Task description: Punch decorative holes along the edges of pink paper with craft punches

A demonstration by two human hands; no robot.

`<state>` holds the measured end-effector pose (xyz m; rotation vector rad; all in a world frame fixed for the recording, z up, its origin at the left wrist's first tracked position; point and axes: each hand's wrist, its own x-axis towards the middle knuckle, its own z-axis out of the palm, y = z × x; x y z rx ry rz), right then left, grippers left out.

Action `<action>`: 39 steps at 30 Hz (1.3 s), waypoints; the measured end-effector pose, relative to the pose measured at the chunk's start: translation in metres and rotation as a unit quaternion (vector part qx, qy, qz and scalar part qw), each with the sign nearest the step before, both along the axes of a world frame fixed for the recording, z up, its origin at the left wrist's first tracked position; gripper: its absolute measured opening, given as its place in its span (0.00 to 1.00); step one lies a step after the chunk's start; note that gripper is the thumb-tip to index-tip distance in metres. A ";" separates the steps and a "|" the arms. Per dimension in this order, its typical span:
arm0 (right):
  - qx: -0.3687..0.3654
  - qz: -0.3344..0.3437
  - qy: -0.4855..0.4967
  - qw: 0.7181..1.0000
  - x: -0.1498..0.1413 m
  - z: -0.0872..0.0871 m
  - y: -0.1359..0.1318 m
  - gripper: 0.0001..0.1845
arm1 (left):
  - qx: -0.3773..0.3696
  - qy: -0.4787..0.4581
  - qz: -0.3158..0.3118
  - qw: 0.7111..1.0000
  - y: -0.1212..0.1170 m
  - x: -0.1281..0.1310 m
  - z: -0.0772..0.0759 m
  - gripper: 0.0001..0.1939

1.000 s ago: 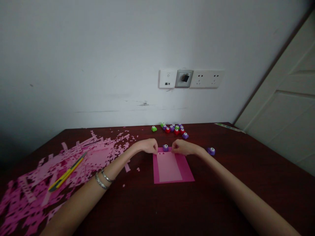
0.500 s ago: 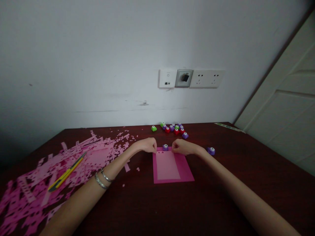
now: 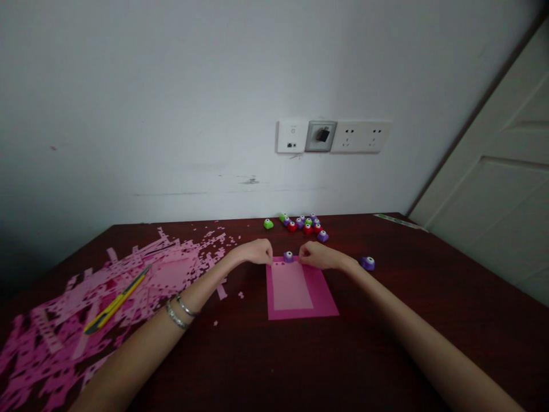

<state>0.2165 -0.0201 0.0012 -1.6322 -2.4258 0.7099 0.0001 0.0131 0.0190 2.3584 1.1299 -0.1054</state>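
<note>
A light pink paper sheet [image 3: 292, 285] lies on a darker pink sheet [image 3: 323, 294] in the middle of the dark wooden table [image 3: 274, 366]. A small purple paper punch [image 3: 288, 257] sits at the far edge of the light sheet. My left hand [image 3: 256, 252] is closed in a pinch on the sheet's far left corner. My right hand [image 3: 316, 255] is closed beside the punch on its right, fingertips on the sheet's far edge. Small punched holes show near that edge.
Several small punches [image 3: 303, 224] in red, green and purple cluster at the back, and one more purple punch [image 3: 368, 263] lies to the right. A yellow utility knife [image 3: 115, 300] rests on a heap of pink paper scraps [image 3: 86, 309] at left. Wall sockets [image 3: 332, 137] are behind.
The light pink sheet has slid a little away from me, under the punch. Both hands stay at its far edge, almost unmoved.
</note>
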 end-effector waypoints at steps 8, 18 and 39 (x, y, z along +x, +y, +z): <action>0.004 0.005 0.013 1.000 0.000 0.000 0.000 0.13 | -0.011 0.000 0.010 1.000 -0.002 0.000 0.002 0.10; 0.001 -0.020 0.005 1.000 -0.002 -0.003 0.001 0.11 | -0.018 0.002 0.026 1.000 -0.001 0.001 0.000 0.09; -0.018 -0.061 0.069 0.996 -0.001 -0.006 0.006 0.10 | -0.063 -0.038 0.057 0.996 0.007 -0.003 -0.003 0.10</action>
